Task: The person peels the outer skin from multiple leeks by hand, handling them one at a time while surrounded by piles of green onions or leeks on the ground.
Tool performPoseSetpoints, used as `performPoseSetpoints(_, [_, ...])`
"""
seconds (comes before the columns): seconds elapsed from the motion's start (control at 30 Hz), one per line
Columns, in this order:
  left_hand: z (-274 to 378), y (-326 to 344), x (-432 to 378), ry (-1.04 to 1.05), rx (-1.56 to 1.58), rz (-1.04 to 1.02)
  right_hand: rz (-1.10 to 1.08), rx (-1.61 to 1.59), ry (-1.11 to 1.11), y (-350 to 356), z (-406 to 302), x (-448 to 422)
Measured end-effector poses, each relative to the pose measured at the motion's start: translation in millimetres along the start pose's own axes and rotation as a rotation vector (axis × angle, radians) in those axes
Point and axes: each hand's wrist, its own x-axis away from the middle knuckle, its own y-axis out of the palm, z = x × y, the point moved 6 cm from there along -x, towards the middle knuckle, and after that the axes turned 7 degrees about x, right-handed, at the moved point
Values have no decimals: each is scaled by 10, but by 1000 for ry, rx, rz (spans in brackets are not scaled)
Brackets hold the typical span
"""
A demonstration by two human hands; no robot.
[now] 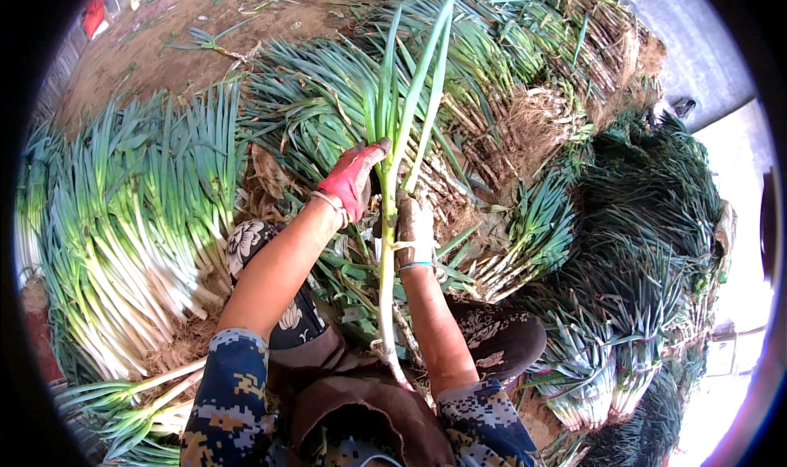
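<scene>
A long green onion [386,270] stands upright in front of me, its white root end towards my lap and its green leaves pointing away. My left hand [355,178], in a red glove with dirty fingertips, grips it where the leaves fan out, thumb on the stalk. My right hand [415,227], in a soiled whitish glove, is close along the right side of the stalk, below a leaf that bends outward; its fingers are partly hidden, so its hold cannot be told. Loose leaves and peelings [350,276] lie beneath the hands.
Pale-stemmed green onions [129,270] lie in a row at left, with a few more [141,405] below. Unpeeled, rooty ones [492,110] are heaped ahead. A small bunch [522,245] lies right of my hands. Dark-leaved bundles [639,245] fill the right side. Bare soil [154,55] shows at upper left.
</scene>
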Motion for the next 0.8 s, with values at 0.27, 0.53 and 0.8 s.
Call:
performPoseSetpoints(0.27, [133, 174, 107, -44, 427, -292, -146, -406, 487, -442, 1056, 88])
performPoseSetpoints(0.53, [367, 327, 239, -130, 562, -484, -52, 1751, 39, -1486, 599, 315])
performPoseSetpoints(0.8, [417, 509, 240, -209, 713, -686, -568, 785, -1292, -134, -676, 654])
